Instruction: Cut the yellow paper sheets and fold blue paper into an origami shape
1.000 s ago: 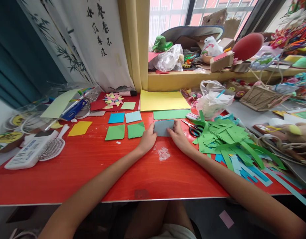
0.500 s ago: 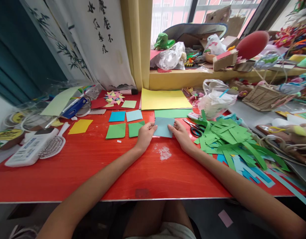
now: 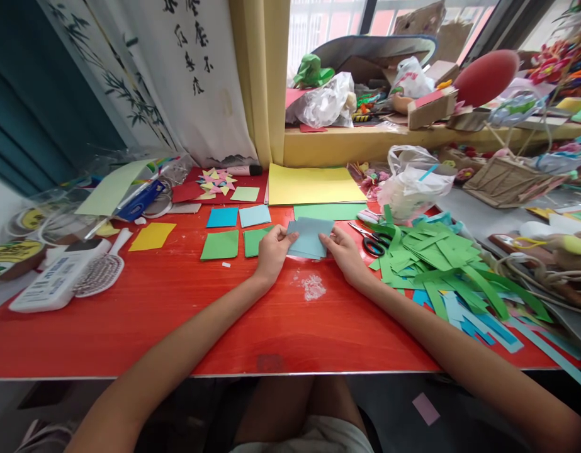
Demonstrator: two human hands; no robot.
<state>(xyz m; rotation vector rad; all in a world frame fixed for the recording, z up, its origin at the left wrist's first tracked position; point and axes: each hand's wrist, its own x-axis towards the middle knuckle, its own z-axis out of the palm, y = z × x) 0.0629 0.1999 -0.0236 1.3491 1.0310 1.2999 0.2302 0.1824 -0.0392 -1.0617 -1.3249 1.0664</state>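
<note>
Light blue paper squares (image 3: 311, 238) are held between my two hands above the table, their edges slightly fanned out of line. My left hand (image 3: 274, 253) pinches their left edge, thumb on top. On the right edge my right hand (image 3: 343, 253) is closed in the same way. Green paper squares (image 3: 219, 245) lie in two piles to the left, one partly behind my left hand. Behind them are a bright blue square (image 3: 222, 217) and a pale blue square (image 3: 255, 216). Black-handled scissors (image 3: 372, 240) rest just beyond my right hand.
A heap of green paper strips (image 3: 432, 258) covers the table's right side, with blue strips (image 3: 479, 324) below. Yellow sheets (image 3: 313, 185) lie at the back. A yellow paper piece (image 3: 152, 236), a hairbrush (image 3: 101, 274) and a white bottle (image 3: 58, 280) are on the left.
The light blue squares, nearly aligned before, now spread apart a little, with one shifted left and its corner showing. Both hands stay in about the same place.
</note>
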